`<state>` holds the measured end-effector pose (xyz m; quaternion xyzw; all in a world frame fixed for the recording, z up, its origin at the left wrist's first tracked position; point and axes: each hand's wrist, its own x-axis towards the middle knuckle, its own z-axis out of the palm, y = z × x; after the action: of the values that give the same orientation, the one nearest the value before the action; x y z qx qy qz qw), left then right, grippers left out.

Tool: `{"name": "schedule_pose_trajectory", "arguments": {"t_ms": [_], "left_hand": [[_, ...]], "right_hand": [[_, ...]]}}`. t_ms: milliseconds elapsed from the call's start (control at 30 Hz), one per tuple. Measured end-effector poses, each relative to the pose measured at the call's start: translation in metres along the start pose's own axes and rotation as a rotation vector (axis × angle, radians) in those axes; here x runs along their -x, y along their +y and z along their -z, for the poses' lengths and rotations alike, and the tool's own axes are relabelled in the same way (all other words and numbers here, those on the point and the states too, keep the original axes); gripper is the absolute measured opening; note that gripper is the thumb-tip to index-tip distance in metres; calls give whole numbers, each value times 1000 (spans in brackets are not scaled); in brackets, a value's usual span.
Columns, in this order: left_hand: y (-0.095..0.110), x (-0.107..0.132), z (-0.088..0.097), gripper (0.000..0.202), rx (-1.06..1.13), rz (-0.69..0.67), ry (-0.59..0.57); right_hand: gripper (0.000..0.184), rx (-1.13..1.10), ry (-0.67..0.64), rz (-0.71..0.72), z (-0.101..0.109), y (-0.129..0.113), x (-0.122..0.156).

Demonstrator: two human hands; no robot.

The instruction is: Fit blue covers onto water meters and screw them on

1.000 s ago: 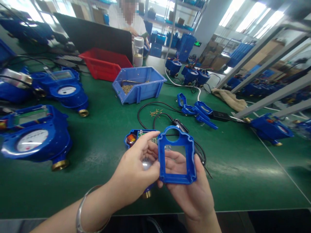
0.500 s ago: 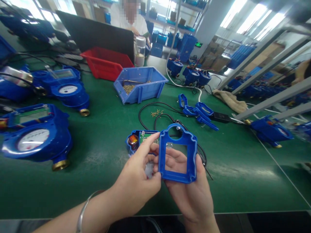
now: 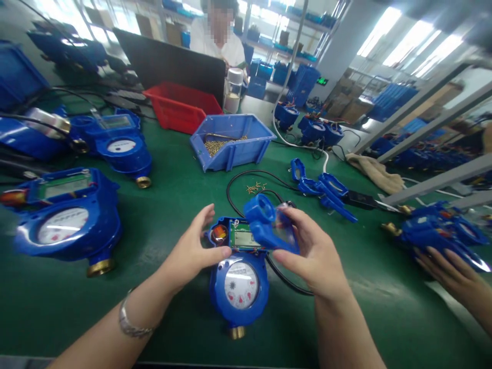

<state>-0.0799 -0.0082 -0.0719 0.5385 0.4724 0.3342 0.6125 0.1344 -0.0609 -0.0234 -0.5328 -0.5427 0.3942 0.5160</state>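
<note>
1. Our right hand pinches a blue cover between thumb and fingers, over the right end of the display housing on a meter.
2. Our left hand holds nothing, thumb and fingers spread, at the housing's left side; whether the thumb touches, we cannot tell.
3. The meter lies between our hands, near the table's front edge; green tabletop stretches left to a neighbouring meter.
4. Its long axis runs away from us, brass fitting nearest; our cover tilts, ring end leftward.
</note>
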Motion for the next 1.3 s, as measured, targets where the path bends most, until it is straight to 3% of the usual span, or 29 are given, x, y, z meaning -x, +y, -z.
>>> {"name": "schedule_pose_trajectory", "arguments": {"t_ms": [167,367,967,1167,1300], "left_hand": [[-9,-2,0,94,210,-29,-239],[-16,-2,7,90,242,-12,-329],[-17,-7,11,94,198,5,-324],[-13,-4,8,97,277,33,-355],[-7,-2,-4,80,267,35,-183]], "right_hand": [[54,415,-222,184,-13,-2,-17],[52,569,-350,272,-21,-5,-22],[58,698,-431,235,-22,-5,-21],[58,662,-389,197,-26,1,-15],[55,558,-370,148,-25,8,-14]]}}
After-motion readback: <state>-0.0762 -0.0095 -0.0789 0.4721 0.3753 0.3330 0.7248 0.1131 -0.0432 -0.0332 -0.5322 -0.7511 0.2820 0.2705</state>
